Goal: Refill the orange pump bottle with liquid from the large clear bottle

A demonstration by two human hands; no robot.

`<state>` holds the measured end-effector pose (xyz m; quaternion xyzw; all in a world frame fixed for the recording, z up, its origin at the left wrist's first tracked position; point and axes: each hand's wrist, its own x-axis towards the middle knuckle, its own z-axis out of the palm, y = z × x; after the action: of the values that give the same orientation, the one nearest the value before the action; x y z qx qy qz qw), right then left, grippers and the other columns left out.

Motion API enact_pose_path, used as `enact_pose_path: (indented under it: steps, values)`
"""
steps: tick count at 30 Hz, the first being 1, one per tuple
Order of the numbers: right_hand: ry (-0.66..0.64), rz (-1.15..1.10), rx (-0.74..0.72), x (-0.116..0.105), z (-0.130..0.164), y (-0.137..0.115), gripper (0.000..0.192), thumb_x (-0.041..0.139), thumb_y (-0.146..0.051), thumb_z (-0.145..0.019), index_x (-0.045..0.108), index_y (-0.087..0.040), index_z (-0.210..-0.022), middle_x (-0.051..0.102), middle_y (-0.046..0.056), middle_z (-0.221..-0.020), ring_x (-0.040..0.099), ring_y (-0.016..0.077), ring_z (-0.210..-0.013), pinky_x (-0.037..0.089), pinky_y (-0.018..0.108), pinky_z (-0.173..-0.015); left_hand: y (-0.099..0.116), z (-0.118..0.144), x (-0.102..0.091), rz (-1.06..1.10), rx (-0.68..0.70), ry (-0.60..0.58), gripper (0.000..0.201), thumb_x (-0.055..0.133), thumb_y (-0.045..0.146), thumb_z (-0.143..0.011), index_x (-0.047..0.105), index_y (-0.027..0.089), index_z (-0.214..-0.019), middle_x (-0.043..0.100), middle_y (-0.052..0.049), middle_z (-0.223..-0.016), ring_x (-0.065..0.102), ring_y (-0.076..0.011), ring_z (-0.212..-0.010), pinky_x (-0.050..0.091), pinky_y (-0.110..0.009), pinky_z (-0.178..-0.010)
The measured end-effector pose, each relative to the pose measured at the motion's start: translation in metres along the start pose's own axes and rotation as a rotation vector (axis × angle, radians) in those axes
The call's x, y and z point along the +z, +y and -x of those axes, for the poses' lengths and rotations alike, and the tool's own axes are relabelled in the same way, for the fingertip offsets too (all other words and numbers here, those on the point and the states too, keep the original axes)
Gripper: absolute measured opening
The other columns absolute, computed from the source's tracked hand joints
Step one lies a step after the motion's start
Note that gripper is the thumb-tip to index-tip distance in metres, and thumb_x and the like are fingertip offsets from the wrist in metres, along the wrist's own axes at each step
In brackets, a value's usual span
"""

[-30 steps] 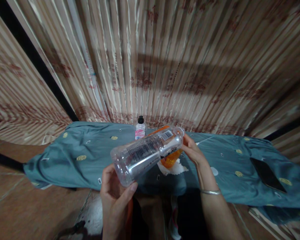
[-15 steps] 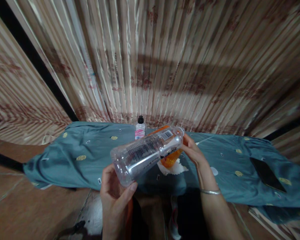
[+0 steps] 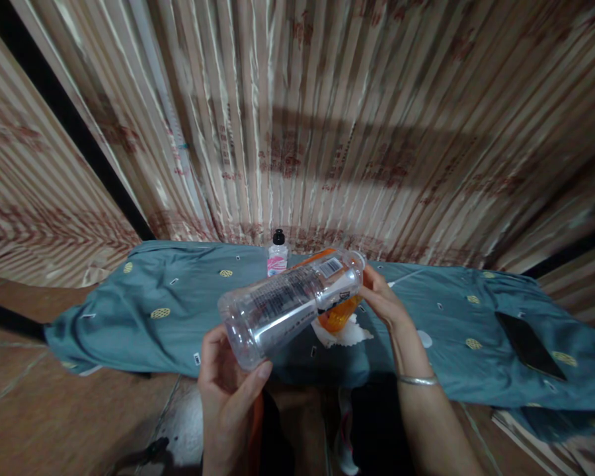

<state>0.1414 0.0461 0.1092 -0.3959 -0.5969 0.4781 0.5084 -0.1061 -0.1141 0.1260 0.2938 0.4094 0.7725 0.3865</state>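
Note:
A clear empty plastic bottle with a dark printed label lies nearly sideways in the air, its base toward me and its neck pointing away to the right. My left hand cups the base from below. My right hand, a silver bangle on its wrist, grips the neck end. Just behind the neck an orange object rests on white paper on the teal cloth; the bottle partly hides it.
A small bottle with a black cap and pink label stands at the cloth's far edge. A dark phone lies on the cloth at right. Striped curtains hang behind. Brown tiled floor lies at left.

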Motion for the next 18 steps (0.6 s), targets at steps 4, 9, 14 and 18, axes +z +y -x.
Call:
enact_pose_path:
  steps: [4, 9, 14, 18]
  values:
    - [0.0, 0.0, 0.006, -0.0001, 0.0, 0.0001, 0.066, 0.095, -0.046, -0.067, 0.074, -0.03, -0.128, 0.075, 0.004, -0.137, 0.063, 0.0326, -0.137, 0.04, 0.049, -0.125, 0.0029, 0.0021, 0.0043, 0.012, -0.008, 0.005, 0.048, 0.099, 0.037, -0.062, 0.076, 0.028, -0.103, 0.078, -0.002, -0.103, 0.072, -0.0159, -0.095, 0.058, -0.022, -0.085]
    - [0.01, 0.013, -0.012, -0.0005, -0.0001, 0.001, 0.066, 0.095, -0.046, -0.066, 0.074, -0.029, -0.127, 0.075, 0.004, -0.137, 0.061, 0.033, -0.139, 0.039, 0.049, -0.126, 0.0066, 0.0055, 0.0091, 0.035, -0.044, 0.045, 0.049, 0.1, 0.038, -0.061, 0.075, 0.028, -0.103, 0.077, 0.0, -0.104, 0.072, -0.0152, -0.098, 0.057, -0.021, -0.088]
    - [0.011, 0.01, -0.002, 0.0, 0.0, 0.0017, 0.068, 0.094, -0.046, -0.068, 0.072, -0.03, -0.13, 0.075, 0.005, -0.137, 0.062, 0.0321, -0.138, 0.042, 0.049, -0.124, 0.0024, 0.0023, 0.0036, 0.001, -0.01, 0.014, 0.049, 0.099, 0.038, -0.061, 0.076, 0.027, -0.104, 0.079, -0.002, -0.105, 0.074, -0.0171, -0.097, 0.059, -0.023, -0.085]
    - [0.002, 0.012, -0.007, 0.0005, 0.0002, 0.0012, 0.07, 0.094, -0.047, -0.068, 0.071, -0.03, -0.132, 0.074, 0.004, -0.139, 0.061, 0.0318, -0.139, 0.041, 0.048, -0.125, 0.0021, 0.0022, 0.0032, -0.007, -0.011, 0.02, 0.048, 0.098, 0.037, -0.063, 0.075, 0.027, -0.103, 0.078, -0.002, -0.104, 0.073, -0.0166, -0.097, 0.059, -0.022, -0.085]
